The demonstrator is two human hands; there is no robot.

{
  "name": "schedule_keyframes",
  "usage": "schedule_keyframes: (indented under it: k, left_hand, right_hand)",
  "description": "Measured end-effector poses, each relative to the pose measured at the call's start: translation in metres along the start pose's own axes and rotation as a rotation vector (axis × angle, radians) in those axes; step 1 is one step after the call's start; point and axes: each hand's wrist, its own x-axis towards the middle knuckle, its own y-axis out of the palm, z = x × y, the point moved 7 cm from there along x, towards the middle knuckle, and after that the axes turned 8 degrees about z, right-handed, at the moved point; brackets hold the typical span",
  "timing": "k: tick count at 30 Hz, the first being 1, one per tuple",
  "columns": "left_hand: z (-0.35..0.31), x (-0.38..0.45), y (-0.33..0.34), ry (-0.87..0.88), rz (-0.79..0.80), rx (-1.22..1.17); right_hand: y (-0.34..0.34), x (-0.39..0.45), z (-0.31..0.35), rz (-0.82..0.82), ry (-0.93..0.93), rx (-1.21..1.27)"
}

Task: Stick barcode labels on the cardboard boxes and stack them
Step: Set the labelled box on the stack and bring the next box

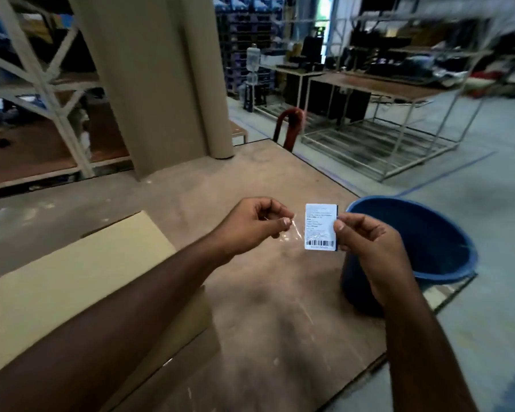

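one barcode label [321, 226] pinched by right hand [366, 236].

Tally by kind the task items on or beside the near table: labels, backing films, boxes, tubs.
Barcode label, pinched by the right hand: 1
Clear backing film, pinched by the left hand: 1
Cardboard box on the table: 1
Blue tub: 1
Total: 4

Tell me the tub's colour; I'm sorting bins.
Blue tub, clearest in the head view.
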Motion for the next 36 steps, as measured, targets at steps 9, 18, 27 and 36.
schedule_keyframes:
  k: [9, 18, 27, 36]
  left_hand:
    - [0.013, 0.130, 0.133, -0.013, 0.071, 0.243]
    - [0.033, 0.148, 0.187, 0.050, 0.109, 0.779]
    - [0.065, 0.126, 0.174, 0.049, 0.061, 0.591]
    - [0.059, 0.129, 0.184, 0.060, 0.121, 0.581]
  right_hand:
    - [-0.158, 0.035, -0.015, -0.298, 0.048, -0.509]
    - [-0.166, 0.114, -0.060, 0.167, 0.258, -1.471]
    - [-0.108, 0.155, -0.067, 0.720, 0.153, -1.967]
    - [-0.098, 0.148, -0.109, 1.051, 0.285, -1.960]
